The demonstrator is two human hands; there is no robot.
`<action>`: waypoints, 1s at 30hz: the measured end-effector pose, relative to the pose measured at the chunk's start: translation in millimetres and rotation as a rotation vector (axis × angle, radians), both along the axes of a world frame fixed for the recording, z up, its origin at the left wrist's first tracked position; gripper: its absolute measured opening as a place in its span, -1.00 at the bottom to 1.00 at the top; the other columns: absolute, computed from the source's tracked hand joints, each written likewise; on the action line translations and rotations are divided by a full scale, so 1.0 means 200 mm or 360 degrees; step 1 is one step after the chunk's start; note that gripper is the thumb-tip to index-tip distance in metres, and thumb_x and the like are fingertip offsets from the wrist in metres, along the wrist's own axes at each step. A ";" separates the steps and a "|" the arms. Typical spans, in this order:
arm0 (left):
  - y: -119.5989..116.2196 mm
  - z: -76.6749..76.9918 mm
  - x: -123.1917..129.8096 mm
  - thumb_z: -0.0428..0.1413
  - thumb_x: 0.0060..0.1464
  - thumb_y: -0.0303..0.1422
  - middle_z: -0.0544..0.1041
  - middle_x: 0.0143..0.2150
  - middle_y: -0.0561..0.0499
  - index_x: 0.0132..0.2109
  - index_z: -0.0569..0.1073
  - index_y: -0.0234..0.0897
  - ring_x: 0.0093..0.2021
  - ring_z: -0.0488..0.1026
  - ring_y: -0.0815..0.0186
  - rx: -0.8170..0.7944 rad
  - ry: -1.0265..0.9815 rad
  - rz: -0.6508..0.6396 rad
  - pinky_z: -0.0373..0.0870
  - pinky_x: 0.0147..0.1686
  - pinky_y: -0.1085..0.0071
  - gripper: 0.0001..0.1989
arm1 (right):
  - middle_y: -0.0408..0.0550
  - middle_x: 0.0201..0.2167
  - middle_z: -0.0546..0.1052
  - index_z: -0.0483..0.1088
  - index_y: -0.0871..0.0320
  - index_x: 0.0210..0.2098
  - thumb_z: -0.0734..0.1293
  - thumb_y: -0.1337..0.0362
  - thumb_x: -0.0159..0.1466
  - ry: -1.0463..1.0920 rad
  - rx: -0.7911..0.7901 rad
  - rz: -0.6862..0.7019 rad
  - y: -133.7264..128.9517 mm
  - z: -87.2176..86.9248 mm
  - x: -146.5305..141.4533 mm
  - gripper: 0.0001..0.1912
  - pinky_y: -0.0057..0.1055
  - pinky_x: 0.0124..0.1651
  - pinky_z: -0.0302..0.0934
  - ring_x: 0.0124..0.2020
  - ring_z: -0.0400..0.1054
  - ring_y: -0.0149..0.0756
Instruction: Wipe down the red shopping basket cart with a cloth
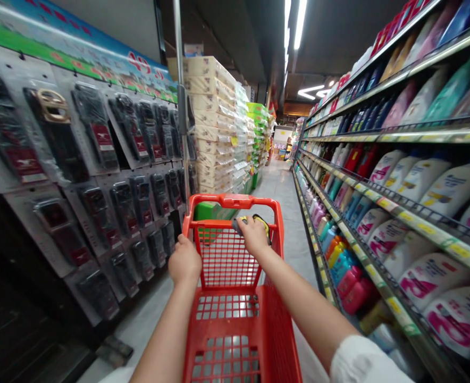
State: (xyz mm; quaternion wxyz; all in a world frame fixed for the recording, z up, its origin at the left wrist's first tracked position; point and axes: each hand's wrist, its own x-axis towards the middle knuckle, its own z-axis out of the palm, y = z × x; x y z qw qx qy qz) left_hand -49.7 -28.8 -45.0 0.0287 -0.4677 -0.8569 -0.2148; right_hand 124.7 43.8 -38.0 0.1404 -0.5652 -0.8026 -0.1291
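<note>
A red plastic shopping cart (pixel 275 319) with grid panels stands in front of me in the aisle. My left hand (pixel 185 260) is closed round the left side of its upper frame. My right hand (pixel 254 235) is at the crossbar near the right side, with its fingers closed on a small yellow and dark grey object (pixel 262 221). The fingers partly cover that object, and its kind cannot be made out. Whether the right hand also grips the bar is hidden. The visible grid floor of the cart has nothing on it.
Packaged belts (pixel 97 127) hang on a rack close at left, beside a metal pole (pixel 180 69). Stacked cream-coloured packs (pixel 211 117) stand beyond. Shelves (pixel 378 207) of bottles line the right side. Between them the grey tiled floor (pixel 277 183) runs ahead.
</note>
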 end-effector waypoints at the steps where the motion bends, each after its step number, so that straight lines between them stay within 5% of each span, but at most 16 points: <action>1: 0.00 0.00 -0.01 -0.29 0.26 -0.52 0.55 -0.13 -0.33 0.13 0.26 -0.50 -0.20 0.60 0.04 -0.0003 0.0005 -0.0003 0.48 -0.30 0.22 -0.61 | 0.09 0.06 0.40 0.20 -0.06 0.25 0.10 0.37 0.38 -0.0026 -0.0011 0.0073 0.01 0.02 0.03 -0.52 -0.26 0.01 0.17 0.00 0.31 -0.17; 4: -0.01 0.01 -0.01 -0.26 0.26 -0.51 0.55 -0.12 -0.32 0.10 0.27 -0.49 -0.21 0.60 0.04 -0.0029 0.0002 -0.0006 0.48 -0.32 0.24 -0.64 | -0.02 -0.05 0.47 0.38 -0.10 0.13 0.18 0.33 0.35 -0.0054 -0.0123 0.0197 0.09 0.11 0.19 -0.60 -0.33 -0.04 0.20 -0.08 0.36 -0.21; 9: -0.02 0.04 0.00 -0.25 0.26 -0.50 0.55 -0.12 -0.32 0.10 0.27 -0.50 -0.20 0.59 0.02 -0.0041 0.0009 -0.0010 0.47 -0.33 0.24 -0.65 | -0.02 0.04 0.43 0.39 -0.09 0.14 0.23 0.38 0.28 0.0115 0.0024 -0.0013 0.24 0.24 0.47 -0.54 -0.29 -0.01 0.21 -0.03 0.35 -0.15; 14: -0.02 0.05 0.01 -0.23 0.26 -0.49 0.55 -0.11 -0.35 0.10 0.28 -0.51 -0.18 0.59 0.03 -0.0054 0.0007 0.0010 0.46 -0.32 0.25 -0.65 | -0.01 0.15 0.34 0.41 0.01 0.10 0.23 0.43 0.23 0.0433 0.0024 -0.0066 0.23 0.12 0.58 -0.53 -0.34 0.12 0.16 0.07 0.30 -0.22; 19: -0.01 0.06 0.01 -0.24 0.27 -0.46 0.55 -0.12 -0.36 0.07 0.30 -0.48 -0.18 0.59 0.01 -0.0030 -0.0048 0.0024 0.47 -0.29 0.20 -0.65 | 0.05 0.19 0.25 0.36 0.03 0.12 0.28 0.22 0.24 0.0495 0.0030 -0.0013 -0.05 -0.05 0.57 -0.56 -0.28 0.12 0.15 0.07 0.26 -0.15; 23: -0.02 0.07 0.01 -0.21 0.27 -0.43 0.55 -0.11 -0.34 0.10 0.28 -0.47 -0.15 0.58 -0.03 -0.0065 -0.0109 0.0017 0.47 -0.28 0.17 -0.65 | 0.06 0.19 0.25 0.35 0.01 0.12 0.28 0.25 0.24 0.0357 -0.0007 0.0034 -0.20 -0.10 0.55 -0.56 -0.29 0.06 0.18 0.02 0.27 -0.14; 26: -0.02 0.07 0.00 -0.21 0.26 -0.45 0.55 -0.10 -0.34 0.11 0.28 -0.46 -0.17 0.59 -0.03 -0.0078 -0.0096 0.0006 0.46 -0.30 0.18 -0.65 | 0.05 0.13 0.30 0.34 -0.02 0.14 0.27 0.28 0.24 0.0344 -0.0046 -0.0001 -0.11 -0.05 0.55 -0.54 -0.33 0.02 0.19 0.01 0.30 -0.17; 30: -0.02 0.07 -0.01 -0.24 0.27 -0.46 0.57 -0.14 -0.33 0.09 0.29 -0.46 -0.20 0.60 0.00 -0.0079 -0.0070 0.0007 0.43 -0.35 0.23 -0.64 | 0.02 0.02 0.39 0.35 -0.04 0.14 0.27 0.33 0.24 0.0373 -0.0117 -0.0172 0.18 0.15 0.53 -0.53 -0.37 -0.03 0.21 -0.04 0.38 -0.20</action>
